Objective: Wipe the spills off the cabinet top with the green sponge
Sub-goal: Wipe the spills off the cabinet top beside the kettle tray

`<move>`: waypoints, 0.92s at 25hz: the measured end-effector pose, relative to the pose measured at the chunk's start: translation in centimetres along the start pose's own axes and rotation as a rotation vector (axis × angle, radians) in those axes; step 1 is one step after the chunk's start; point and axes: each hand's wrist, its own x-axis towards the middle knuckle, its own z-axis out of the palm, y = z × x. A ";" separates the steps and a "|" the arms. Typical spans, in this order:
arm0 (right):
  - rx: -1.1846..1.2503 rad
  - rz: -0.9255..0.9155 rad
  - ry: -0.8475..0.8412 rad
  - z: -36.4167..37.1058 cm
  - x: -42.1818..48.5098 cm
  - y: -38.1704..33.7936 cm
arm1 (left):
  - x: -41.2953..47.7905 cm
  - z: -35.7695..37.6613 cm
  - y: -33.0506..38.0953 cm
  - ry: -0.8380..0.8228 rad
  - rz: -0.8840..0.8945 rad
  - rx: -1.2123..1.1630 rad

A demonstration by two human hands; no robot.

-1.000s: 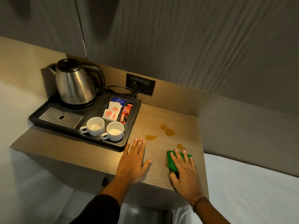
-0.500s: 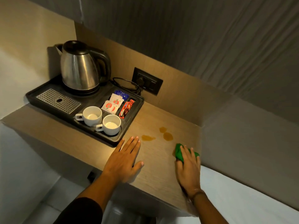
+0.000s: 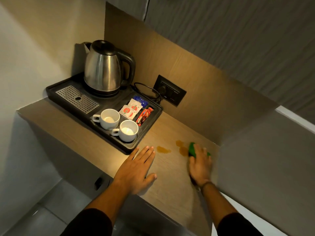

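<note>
The green sponge [image 3: 192, 149] lies flat on the wooden cabinet top [image 3: 170, 178], near its right rear edge. My right hand [image 3: 200, 165] presses down on it, fingers over the sponge, so only its left end and a bit at the right show. Brown spills [image 3: 183, 149] lie just left of the sponge, the nearest one touching its edge. Another brown spill [image 3: 163, 149] sits further left, close to my left fingertips. My left hand [image 3: 136, 169] rests flat and spread on the cabinet top, holding nothing.
A black tray [image 3: 56, 90] fills the left half of the top, carrying a steel kettle [image 3: 104, 70], two white cups [image 3: 119, 125] and sachets [image 3: 132, 109]. A wall socket [image 3: 170, 91] with a cord sits behind. A padded panel [image 3: 255, 164] borders the right side.
My right hand has slid the sponge away from me toward the back, over the spot nearest the front, up to the larger spills. My left hand stays flat. The view has shifted.
</note>
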 end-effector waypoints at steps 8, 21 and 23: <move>0.023 -0.128 0.008 1.4 -1.7 2.2 | 0.0 0.0 0.0 0.029 0.002 -0.016; 0.075 -0.084 -0.001 1.0 2.8 -0.7 | 0.0 0.1 0.2 0.048 -0.002 -0.024; 0.080 -0.047 -0.019 1.7 3.8 -4.5 | 0.1 0.0 0.1 0.048 -0.003 -0.030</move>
